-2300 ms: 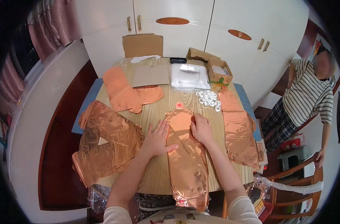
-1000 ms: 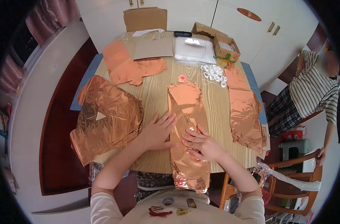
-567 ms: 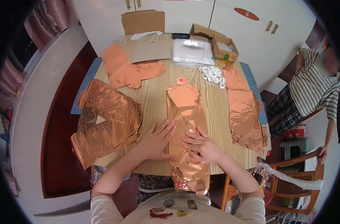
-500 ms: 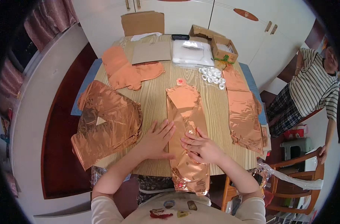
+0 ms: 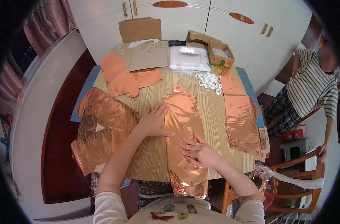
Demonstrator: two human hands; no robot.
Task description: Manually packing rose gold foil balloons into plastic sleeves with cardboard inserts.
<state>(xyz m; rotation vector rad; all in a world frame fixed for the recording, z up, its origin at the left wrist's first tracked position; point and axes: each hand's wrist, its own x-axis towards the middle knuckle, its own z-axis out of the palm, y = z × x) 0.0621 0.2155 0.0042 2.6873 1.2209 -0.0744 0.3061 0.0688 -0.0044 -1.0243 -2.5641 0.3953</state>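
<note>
A long, uninflated copper-coloured foil balloon lies flat in front of me, its near end hanging over the table edge. My left hand is open along the balloon's left edge, fingers by its upper part and thumb on the foil. Lower down, my right hand rests on the balloon with its fingers spread flat. A small orange tab with a red mark sits at the balloon's far end.
More flat foil pieces lie left, far left and right. White ribbon rolls, a clear plastic pack and a cardboard box stand farther back. Another person stands at right beside a wooden chair.
My left hand has slid farther up the balloon's left edge. Under my hands, the foil's upper folds look flatter. My right hand stays nearly in place, and the view has shifted slightly.
</note>
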